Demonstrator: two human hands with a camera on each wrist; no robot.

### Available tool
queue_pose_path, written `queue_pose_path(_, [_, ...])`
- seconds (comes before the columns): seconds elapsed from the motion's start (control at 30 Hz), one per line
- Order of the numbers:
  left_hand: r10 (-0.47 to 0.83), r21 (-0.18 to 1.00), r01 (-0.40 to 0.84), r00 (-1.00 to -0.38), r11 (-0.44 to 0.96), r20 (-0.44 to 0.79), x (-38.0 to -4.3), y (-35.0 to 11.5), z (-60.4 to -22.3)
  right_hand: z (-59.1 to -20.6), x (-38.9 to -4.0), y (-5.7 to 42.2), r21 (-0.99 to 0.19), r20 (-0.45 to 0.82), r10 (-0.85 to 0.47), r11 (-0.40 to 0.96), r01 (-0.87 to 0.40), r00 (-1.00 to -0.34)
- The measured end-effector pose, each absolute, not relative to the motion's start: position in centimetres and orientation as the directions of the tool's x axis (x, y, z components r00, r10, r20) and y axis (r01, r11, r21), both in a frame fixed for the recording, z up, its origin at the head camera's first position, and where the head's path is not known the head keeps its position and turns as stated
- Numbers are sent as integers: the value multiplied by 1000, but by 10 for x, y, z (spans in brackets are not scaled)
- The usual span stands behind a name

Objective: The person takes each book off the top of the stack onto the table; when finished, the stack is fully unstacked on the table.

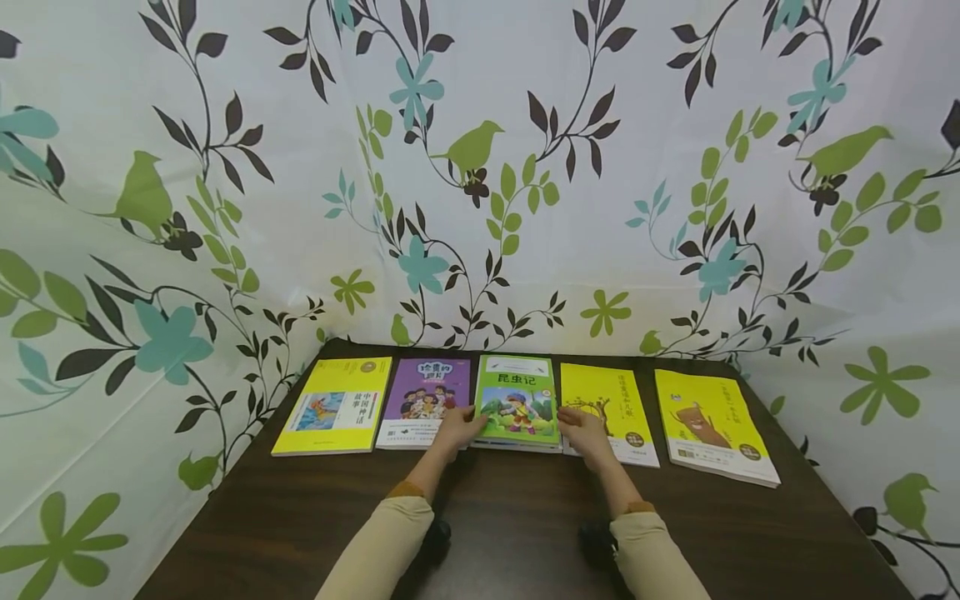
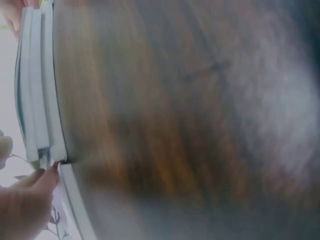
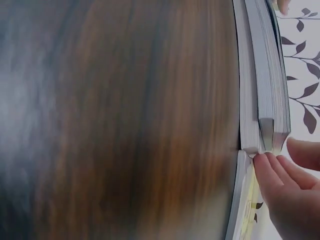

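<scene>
Green book: Lies cover up at the middle of a row on the dark bench (image 1: 517,517), its cartoon cover (image 1: 517,412) directly between the two hands, atop a stack (image 3: 261,75) of books whose page edges show in the wrist views.
Left hand (image 1: 459,429): At the stack's left side, near the lower corner, partly over the purple book (image 1: 423,400); fingertips touch the stack's edge.
Right hand (image 1: 585,435): At the stack's right side, partly over the tree book (image 1: 618,408); fingers extend to the stack's near corner, thumb spread from them.
Hands: Apart from each other, one on each side, fingers reaching rather than curled round.
Outer books: A far-left book (image 1: 330,408) in yellow and white, and a stump book (image 1: 708,425) at far right, both well apart from the hands.
Backdrop (image 1: 480,275): White, printed with leaves, flowers and birds.
</scene>
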State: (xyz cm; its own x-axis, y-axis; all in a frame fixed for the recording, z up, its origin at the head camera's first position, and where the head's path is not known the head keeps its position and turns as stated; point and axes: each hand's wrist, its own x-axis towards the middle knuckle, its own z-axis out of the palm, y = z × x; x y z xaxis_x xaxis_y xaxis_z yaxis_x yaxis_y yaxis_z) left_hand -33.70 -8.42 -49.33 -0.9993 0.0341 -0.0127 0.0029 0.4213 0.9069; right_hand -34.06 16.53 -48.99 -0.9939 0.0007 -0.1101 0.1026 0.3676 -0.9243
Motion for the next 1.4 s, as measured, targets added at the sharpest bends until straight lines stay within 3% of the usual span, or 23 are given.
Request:
queue_pose_path(0.17, [-39,891,14,-999,455,36,-336,-81,-496,-493,-340,162,-929,-126,27,346,127,-992])
queue_pose_path(0.47, [-147,905,-129,-986,405,-75,-338,-78,-493,-502,-341,161,-917,-54,21,394,58,-998])
queue_pose_path(0.7, [-228,835,-150,-973,530,-29,-341,-82,-487,-505,-336,158,-873,9,44,487,14,-999])
queue_pose_path(0.8, [-197,850,-147,-979,506,-52,-342,-85,-484,-504,-335,157,-853,18,47,521,9,-999])
queue_pose_path(1.07, [20,961,-223,-973,163,-230,-343,-99,-476,-502,-335,156,-812,44,32,583,-17,-999])
queue_pose_path(1.4, [215,946,-324,-922,35,-323,-347,-107,-473,-502,-339,157,-855,-41,56,515,64,-998])
